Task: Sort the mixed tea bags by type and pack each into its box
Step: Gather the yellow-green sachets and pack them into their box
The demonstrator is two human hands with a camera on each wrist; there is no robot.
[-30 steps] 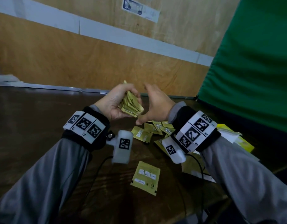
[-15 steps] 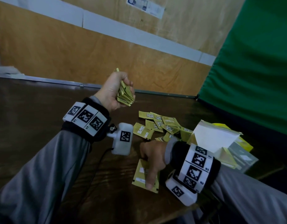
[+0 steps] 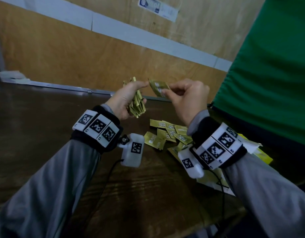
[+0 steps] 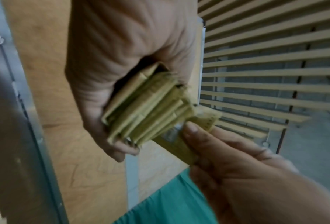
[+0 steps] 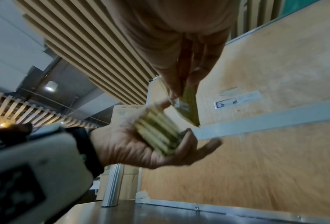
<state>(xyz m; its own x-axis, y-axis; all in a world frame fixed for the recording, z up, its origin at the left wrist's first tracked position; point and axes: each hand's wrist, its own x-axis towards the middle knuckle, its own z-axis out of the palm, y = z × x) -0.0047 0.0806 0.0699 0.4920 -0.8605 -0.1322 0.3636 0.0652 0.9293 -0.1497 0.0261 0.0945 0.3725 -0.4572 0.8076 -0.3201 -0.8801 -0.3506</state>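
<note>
My left hand point(image 3: 129, 98) grips a thick stack of olive-green tea bags point(image 3: 137, 103) above the dark table; the stack's edges point(image 4: 146, 109) fill the left wrist view and show as the same bundle point(image 5: 158, 134) in the right wrist view. My right hand point(image 3: 184, 98) pinches a single green tea bag point(image 3: 158, 87) between thumb and fingers, its tip almost touching the left thumb beside the stack. That one bag point(image 5: 187, 106) hangs below my fingers in the right wrist view. Several loose green tea bags point(image 3: 170, 134) lie in a pile on the table under my wrists.
A yellow tea box point(image 3: 261, 154) with white flaps lies at the right, partly hidden by my right wrist. A plywood wall point(image 3: 79, 54) closes the table's far side and a green cloth point(image 3: 268, 66) hangs at the right. The wooden table point(image 3: 36, 117) stretches left.
My right hand went down to the near table edge, took the lone tea bag lying there, and has lifted it up beside the stack. The left hand kept holding the stack.
</note>
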